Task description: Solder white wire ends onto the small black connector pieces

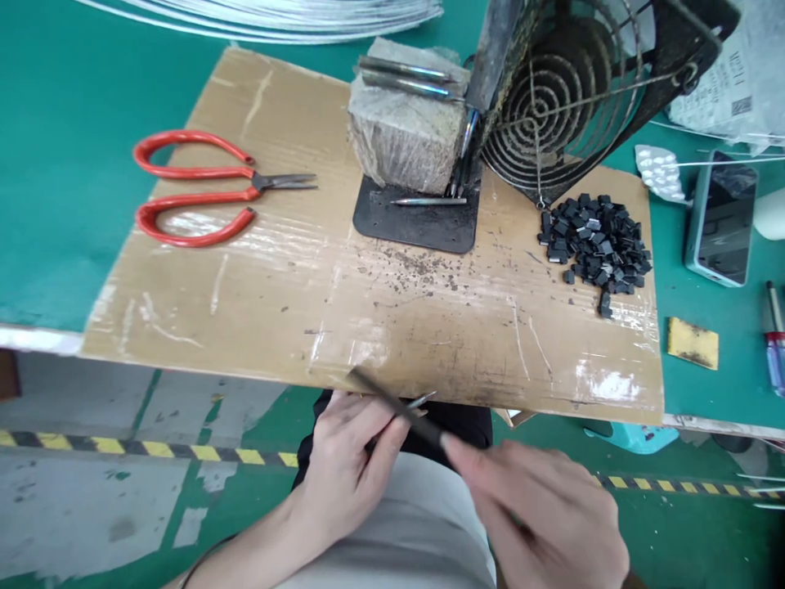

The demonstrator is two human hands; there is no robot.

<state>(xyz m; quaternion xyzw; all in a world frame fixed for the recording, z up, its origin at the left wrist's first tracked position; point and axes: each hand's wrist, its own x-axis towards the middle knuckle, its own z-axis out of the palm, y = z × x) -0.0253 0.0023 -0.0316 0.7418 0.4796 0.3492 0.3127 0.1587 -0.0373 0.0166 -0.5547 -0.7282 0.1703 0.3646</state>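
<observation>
My left hand (359,450), at the front edge of the cardboard, is closed on a slim metal rod with a pointed end (423,400), perhaps a soldering iron tip. My right hand (540,507) grips a dark flat file (392,398), somewhat blurred, which lies slantwise across the rod. Similar metal tips (417,82) rest on top of a grey wrapped block (405,135). One more pointed tip (429,201) lies on the black plate (417,233) under the block, and a few lean beside it. How much of the rod sits inside my left fingers is hidden.
Red-handled scissors (208,188) lie on the cardboard (275,303). A dirty fan with a wire guard (552,98) stands behind a heap of small black connectors (598,245). To the right are a phone (724,217) and a yellow sponge (693,343). Coiled white cable (294,20) lies at the back.
</observation>
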